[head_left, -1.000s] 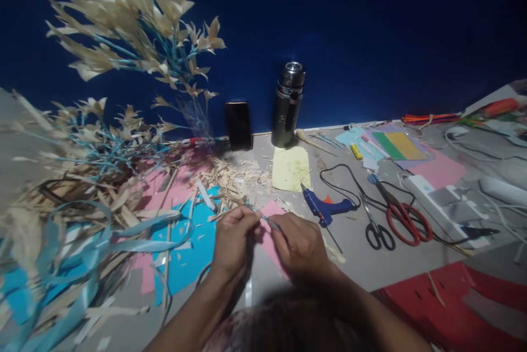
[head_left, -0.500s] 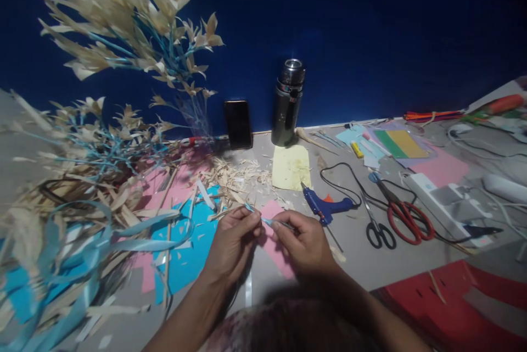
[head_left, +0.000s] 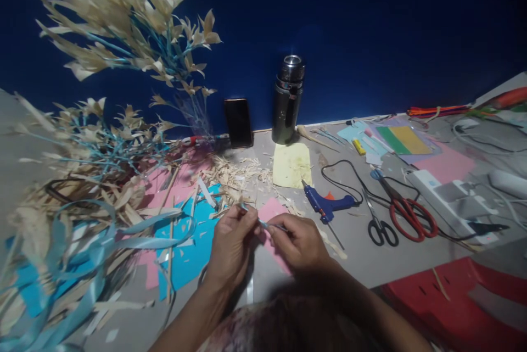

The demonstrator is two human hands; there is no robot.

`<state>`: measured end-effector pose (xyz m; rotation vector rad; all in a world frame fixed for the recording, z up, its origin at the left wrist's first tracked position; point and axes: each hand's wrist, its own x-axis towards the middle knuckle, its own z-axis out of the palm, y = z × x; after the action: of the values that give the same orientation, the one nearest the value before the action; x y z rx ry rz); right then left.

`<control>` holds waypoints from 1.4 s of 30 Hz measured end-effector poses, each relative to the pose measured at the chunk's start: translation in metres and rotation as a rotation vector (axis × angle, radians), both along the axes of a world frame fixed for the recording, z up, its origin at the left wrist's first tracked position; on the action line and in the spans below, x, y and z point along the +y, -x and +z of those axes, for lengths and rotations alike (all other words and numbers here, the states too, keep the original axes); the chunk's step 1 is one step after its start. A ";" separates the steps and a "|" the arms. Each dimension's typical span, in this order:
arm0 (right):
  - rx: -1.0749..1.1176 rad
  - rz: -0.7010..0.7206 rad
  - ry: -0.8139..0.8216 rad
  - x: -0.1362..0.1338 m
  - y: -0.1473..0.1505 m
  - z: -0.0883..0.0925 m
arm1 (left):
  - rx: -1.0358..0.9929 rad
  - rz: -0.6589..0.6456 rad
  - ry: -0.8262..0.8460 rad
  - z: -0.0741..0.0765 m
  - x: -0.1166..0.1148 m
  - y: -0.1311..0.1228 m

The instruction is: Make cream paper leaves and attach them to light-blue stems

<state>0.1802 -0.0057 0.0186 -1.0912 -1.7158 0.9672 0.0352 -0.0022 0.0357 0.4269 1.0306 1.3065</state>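
Note:
My left hand (head_left: 230, 245) and my right hand (head_left: 300, 242) meet over the table, both pinched on a thin stick wrapped in light blue ribbon (head_left: 263, 224). The stick runs between the fingertips, tilted slightly down to the right. Under the hands lie a pink paper sheet (head_left: 269, 212) and a blue paper sheet (head_left: 193, 242). A blue hot glue gun (head_left: 325, 205) lies just right of my right hand.
Dried tan leaves on blue stems (head_left: 123, 22) rise at the left, with loose ribbon (head_left: 82, 242) and shavings (head_left: 234, 173) below. A steel flask (head_left: 288, 99), a phone (head_left: 237, 122), two scissors (head_left: 405, 214), a power strip (head_left: 448, 198) and coloured papers (head_left: 401, 140) lie on the table. A red stool (head_left: 453, 297) stands at lower right.
Both hands stay pinched on the wrapped stick, working it with small finger shifts. The view has drifted slightly; nothing else on the table has moved.

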 end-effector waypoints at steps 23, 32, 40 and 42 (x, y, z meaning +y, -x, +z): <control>-0.119 0.057 -0.170 -0.002 0.004 -0.006 | 0.108 0.081 0.016 -0.007 0.000 0.000; 0.523 0.161 0.789 -0.003 -0.002 -0.009 | 0.072 -0.139 -0.031 -0.004 -0.011 0.011; 0.124 0.142 0.351 -0.006 0.000 -0.003 | -0.017 -0.049 0.078 0.000 -0.004 0.005; -0.102 0.121 -0.010 -0.006 0.001 -0.006 | -0.005 -0.054 0.088 0.002 -0.003 0.005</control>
<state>0.1795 -0.0115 0.0122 -1.0562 -1.8861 0.9908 0.0306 -0.0053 0.0377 0.3818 1.0613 1.2093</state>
